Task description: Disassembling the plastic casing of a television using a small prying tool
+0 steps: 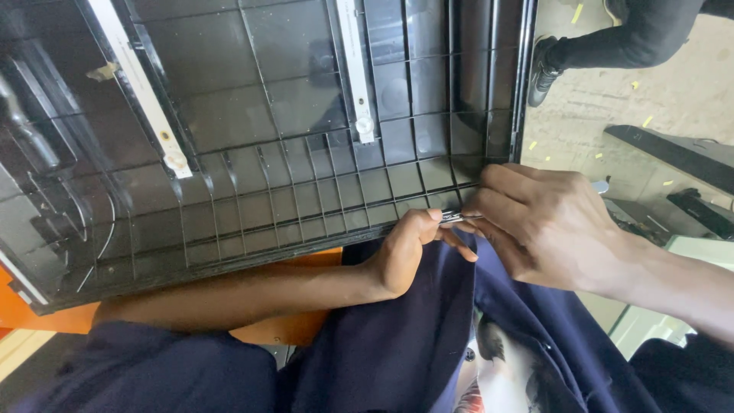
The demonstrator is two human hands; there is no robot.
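Left hand [404, 256] and right hand [539, 226], both closed, pinch what seems a small metal tool [456, 217] at the near corner of one black ribbed panel [306, 191] bearing two white LED strips [355, 69].

Left hand [405, 252] and right hand [547, 229] pinch a small metal piece [457, 217] at the near edge of a black ribbed panel [306, 191]. Two white strips [355, 69] lie on the panel. Another person's black shoe [543, 73] stands on the floor [673, 92] beyond.
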